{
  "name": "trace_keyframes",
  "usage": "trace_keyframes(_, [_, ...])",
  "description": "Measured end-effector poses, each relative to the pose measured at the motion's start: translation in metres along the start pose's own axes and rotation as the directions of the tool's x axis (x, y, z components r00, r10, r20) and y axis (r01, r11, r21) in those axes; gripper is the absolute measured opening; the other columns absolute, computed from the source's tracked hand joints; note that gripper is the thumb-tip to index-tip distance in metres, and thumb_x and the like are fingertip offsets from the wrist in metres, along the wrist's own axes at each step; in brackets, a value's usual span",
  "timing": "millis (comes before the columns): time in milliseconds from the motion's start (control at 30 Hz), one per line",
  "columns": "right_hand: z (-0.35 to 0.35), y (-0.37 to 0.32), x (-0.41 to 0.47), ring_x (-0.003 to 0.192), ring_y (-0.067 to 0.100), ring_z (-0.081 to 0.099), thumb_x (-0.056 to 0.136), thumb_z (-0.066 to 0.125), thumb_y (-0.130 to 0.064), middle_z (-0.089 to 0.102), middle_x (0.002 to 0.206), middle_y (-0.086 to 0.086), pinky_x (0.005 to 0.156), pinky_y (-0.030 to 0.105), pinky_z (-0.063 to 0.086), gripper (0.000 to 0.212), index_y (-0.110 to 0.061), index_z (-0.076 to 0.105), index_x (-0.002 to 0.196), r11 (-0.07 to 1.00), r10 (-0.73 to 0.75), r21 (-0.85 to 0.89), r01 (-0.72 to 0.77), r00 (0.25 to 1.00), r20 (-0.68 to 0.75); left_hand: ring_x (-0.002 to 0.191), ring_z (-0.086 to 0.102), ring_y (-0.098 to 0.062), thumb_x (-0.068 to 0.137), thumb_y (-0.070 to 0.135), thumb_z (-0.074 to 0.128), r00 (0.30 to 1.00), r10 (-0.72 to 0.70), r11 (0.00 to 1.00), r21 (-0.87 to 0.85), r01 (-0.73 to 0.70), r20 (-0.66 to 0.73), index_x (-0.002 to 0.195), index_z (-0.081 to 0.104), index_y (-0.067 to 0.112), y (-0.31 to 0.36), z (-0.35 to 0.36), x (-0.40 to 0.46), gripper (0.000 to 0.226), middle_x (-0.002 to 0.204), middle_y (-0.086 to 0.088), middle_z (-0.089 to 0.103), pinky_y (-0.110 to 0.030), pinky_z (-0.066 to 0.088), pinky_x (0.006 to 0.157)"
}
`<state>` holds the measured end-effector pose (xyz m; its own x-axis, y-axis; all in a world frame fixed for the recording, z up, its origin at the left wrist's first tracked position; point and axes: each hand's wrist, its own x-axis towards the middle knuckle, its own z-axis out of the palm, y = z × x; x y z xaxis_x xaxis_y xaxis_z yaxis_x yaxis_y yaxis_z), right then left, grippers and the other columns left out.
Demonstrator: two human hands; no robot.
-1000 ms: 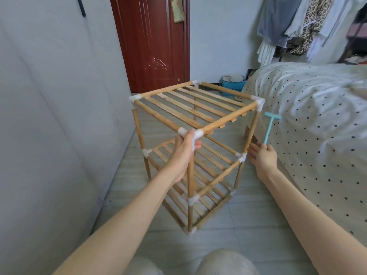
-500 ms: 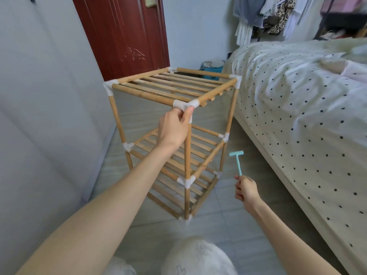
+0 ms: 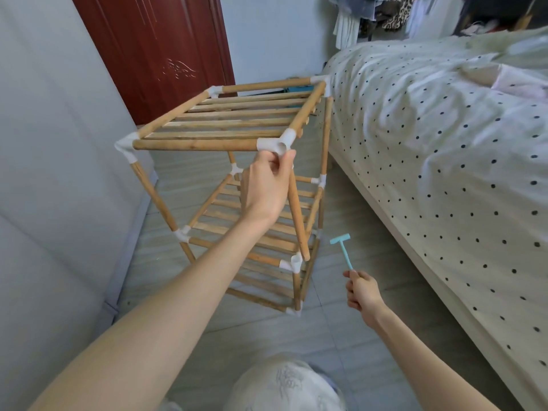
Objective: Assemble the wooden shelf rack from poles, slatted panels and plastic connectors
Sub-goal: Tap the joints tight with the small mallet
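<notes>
Near pole (image 3: 297,215) popped loose; left hand (image 3: 264,189) grips its top.

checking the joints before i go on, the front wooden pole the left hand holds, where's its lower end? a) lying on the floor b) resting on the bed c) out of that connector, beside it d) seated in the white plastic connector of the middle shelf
c: the front wooden pole, gripped by the left hand, slants, and its lower end sits beside the open socket of the white plastic connector, not in it.
</notes>
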<state>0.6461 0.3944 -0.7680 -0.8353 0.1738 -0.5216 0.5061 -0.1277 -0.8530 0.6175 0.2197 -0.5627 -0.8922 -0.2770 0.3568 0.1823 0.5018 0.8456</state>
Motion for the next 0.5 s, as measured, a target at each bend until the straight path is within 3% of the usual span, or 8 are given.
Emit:
trace_keyframes(100, [-0.001, 0.004, -0.004, 0.034, 0.005, 0.023, 0.101, 0.030, -0.011, 0.032, 0.057, 0.000, 0.032, 0.018, 0.020, 0.022, -0.006, 0.051, 0.101, 1.000, -0.011, 0.005, 0.010, 1.000, 0.021, 0.064, 0.059, -0.017, 0.095, 0.039, 0.047, 0.999, 0.021, 0.999, 0.026, -0.021, -0.024, 0.086, 0.051, 0.011, -0.002, -0.003, -0.004, 0.030, 0.065, 0.005, 0.057, -0.046, 0.052, 0.069])
trace_keyframes(233, [0.005, 0.001, -0.010, 0.035, 0.006, 0.023, 0.101, 0.032, -0.013, 0.032, 0.057, -0.001, 0.033, 0.019, 0.021, 0.021, -0.008, 0.052, 0.096, 0.999, -0.038, 0.015, 0.037, 0.996, 0.076, 0.082, 0.065, -0.029, 0.096, 0.027, 0.049, 0.999, 0.030, 0.999, -0.017, -0.030, 0.024, 0.095, 0.039, 0.012, -0.010, -0.007, -0.009, 0.018, 0.081, -0.004, 0.058, -0.053, 0.052, 0.070])
trace_keyframes(367, [0.012, 0.002, -0.017, 0.037, 0.006, 0.023, 0.101, 0.033, -0.015, 0.032, 0.056, -0.002, 0.035, 0.019, 0.020, 0.022, -0.011, 0.053, 0.092, 0.999, -0.044, -0.001, 0.045, 0.993, 0.105, 0.090, 0.064, -0.028, 0.094, 0.016, 0.053, 0.998, 0.041, 0.999, -0.008, -0.040, 0.048, 0.104, 0.035, 0.014, -0.015, -0.011, -0.012, 0.020, 0.087, 0.005, 0.052, -0.052, 0.053, 0.075])
trace_keyframes(500, [0.018, 0.004, -0.023, 0.034, 0.005, 0.024, 0.101, 0.033, -0.014, 0.032, 0.056, -0.003, 0.034, 0.018, 0.022, 0.022, -0.011, 0.053, 0.092, 0.999, -0.051, -0.003, 0.052, 0.990, 0.133, 0.092, 0.063, -0.025, 0.094, 0.015, 0.052, 0.998, 0.058, 0.998, -0.003, -0.058, 0.039, 0.110, 0.037, 0.011, -0.022, -0.016, -0.014, 0.022, 0.095, -0.001, 0.055, -0.051, 0.053, 0.077])
